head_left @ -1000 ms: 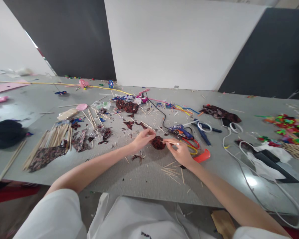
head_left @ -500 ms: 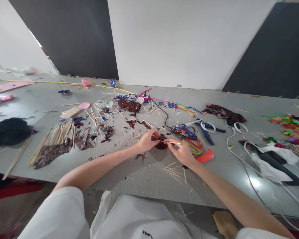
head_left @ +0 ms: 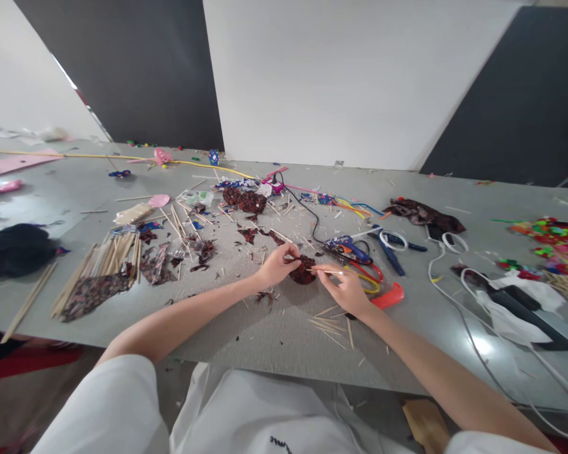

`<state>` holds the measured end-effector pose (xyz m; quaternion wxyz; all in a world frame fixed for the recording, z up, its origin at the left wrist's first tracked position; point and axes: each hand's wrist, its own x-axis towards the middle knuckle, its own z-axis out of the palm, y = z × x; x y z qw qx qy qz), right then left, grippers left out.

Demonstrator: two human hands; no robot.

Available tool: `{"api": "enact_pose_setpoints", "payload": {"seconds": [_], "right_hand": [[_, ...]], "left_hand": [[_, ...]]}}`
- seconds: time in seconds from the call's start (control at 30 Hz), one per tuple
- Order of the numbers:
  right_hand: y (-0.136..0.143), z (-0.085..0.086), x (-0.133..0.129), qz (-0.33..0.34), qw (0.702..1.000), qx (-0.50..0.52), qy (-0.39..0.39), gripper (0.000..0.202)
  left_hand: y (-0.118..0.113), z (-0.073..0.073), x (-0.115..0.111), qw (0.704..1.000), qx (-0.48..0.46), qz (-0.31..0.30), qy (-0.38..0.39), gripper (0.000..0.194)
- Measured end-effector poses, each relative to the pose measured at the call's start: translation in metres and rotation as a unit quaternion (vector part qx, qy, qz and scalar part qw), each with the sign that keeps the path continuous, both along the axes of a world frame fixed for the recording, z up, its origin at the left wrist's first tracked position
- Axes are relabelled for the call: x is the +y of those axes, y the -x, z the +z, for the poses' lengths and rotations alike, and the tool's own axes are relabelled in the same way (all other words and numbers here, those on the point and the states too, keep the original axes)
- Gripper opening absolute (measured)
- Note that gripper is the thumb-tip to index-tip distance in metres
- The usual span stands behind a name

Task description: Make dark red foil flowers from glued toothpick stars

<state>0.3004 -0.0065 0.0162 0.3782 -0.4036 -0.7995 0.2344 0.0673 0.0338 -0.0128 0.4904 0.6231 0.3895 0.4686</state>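
A round, dark red-and-black patterned fabric piece (head_left: 303,271) lies between my hands on the grey table. My right hand (head_left: 343,287) is closed on a thin wooden stick (head_left: 330,272), whose tip reaches the fabric piece. My left hand (head_left: 278,265) is at the piece's left edge with thumb and finger pinched together; whether they grip fabric is too small to tell. Behind my hands sits a larger bundle (head_left: 245,200) in the same dark cloth. A blue glue gun (head_left: 353,246) rests to the right of my right hand.
Wooden sticks (head_left: 118,252) lie on patterned cloth (head_left: 92,295) at left. Pliers with blue handles (head_left: 390,252), an orange tool (head_left: 389,296) and a white cable (head_left: 433,315) are at right. Fabric scraps (head_left: 156,265) and broken sticks (head_left: 329,325) litter the table (head_left: 265,340).
My left hand has shifted slightly left and up, uncovering more of the round fabric piece. The right hand keeps its hold on the stick in nearly the same place.
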Motion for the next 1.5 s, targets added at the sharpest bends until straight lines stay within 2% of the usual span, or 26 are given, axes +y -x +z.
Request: {"api": "enact_pose_setpoints", "payload": {"seconds": [0.3,0.67,0.9,1.33,1.5], "right_hand": [[0.003,0.007,-0.003,0.015,0.999,0.007,-0.029,0.028],[0.001,0.003,-0.002,0.056,0.993,0.008,-0.107,0.027],[-0.001,-0.001,0.001,0.054,0.989,0.005,-0.141,0.027],[-0.001,0.0,-0.003,0.075,0.99,-0.016,-0.118,0.034],[-0.003,-0.002,-0.001,0.073,0.982,-0.025,-0.174,0.03]], "left_hand": [[0.0,0.005,-0.004,1.0,0.019,-0.004,-0.005,0.019],[-0.002,0.008,-0.009,0.999,0.026,0.007,-0.035,0.014],[-0.003,0.008,-0.011,0.998,0.039,0.022,-0.051,0.011],[-0.004,0.012,-0.017,0.997,0.05,0.028,-0.059,0.008],[-0.006,0.015,-0.022,0.998,0.045,0.021,-0.049,0.008]]}}
